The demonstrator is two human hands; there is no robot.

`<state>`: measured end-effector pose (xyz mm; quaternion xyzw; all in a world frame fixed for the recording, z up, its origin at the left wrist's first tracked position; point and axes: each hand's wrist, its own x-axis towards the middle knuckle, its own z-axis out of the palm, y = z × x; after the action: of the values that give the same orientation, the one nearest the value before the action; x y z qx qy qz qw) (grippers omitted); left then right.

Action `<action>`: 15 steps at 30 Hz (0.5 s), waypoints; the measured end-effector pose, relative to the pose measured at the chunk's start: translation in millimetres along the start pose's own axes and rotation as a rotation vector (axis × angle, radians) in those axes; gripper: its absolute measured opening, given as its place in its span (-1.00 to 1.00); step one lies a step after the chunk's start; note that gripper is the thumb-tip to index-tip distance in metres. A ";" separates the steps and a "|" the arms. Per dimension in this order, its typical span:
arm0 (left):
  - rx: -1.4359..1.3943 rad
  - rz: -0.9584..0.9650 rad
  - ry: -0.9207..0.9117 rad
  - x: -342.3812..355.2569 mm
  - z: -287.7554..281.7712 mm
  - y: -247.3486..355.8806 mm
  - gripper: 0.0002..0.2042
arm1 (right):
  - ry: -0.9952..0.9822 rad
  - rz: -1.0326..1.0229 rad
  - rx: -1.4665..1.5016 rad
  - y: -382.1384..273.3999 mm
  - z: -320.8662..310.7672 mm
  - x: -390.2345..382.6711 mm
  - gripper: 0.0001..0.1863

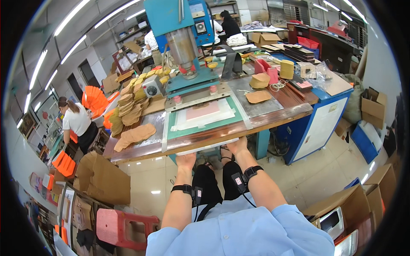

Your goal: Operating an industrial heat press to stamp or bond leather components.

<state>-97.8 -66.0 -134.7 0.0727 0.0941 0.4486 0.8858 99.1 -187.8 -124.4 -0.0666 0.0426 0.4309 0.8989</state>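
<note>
Both of my hands reach to the underside of the wooden table's front edge. A long white strip or bar runs beneath that edge. My left hand is at its left end and my right hand at its right end. The table edge hides the fingers of both, so their grip does not show. Above them on the table, a green mat carries white sheets and a pink rectangle. A teal press with a metal cylinder stands over the mat's back part.
Stacked tan leather-like pieces and one flat piece lie left of the press. On the right are more tan pieces, a yellow roll and a blue cabinet. A red stool stands lower left. A person sits farther left.
</note>
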 end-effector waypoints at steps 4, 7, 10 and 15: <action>0.030 0.038 -0.050 -0.1 0.1 -4.9 -0.60 | -0.054 0.031 -0.051 -9.2 -7.2 -3.3 -0.53; 0.131 -0.020 0.030 -10.4 -1.2 -1.4 -0.58 | 0.053 0.269 -0.593 -33.7 -10.1 -31.0 -0.58; 0.438 -0.286 0.086 -30.0 -18.3 9.9 -0.58 | -0.352 0.459 -1.135 -71.3 -7.3 -55.0 -0.67; 0.796 -0.681 -0.274 -64.6 16.7 14.4 -0.65 | -0.788 0.282 -1.794 -59.0 121.2 -66.7 -0.71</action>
<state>-142.7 -110.5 -108.9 0.4257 0.1586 0.0521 0.8893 105.7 -256.7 9.1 -0.5690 -0.5941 0.3981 0.4059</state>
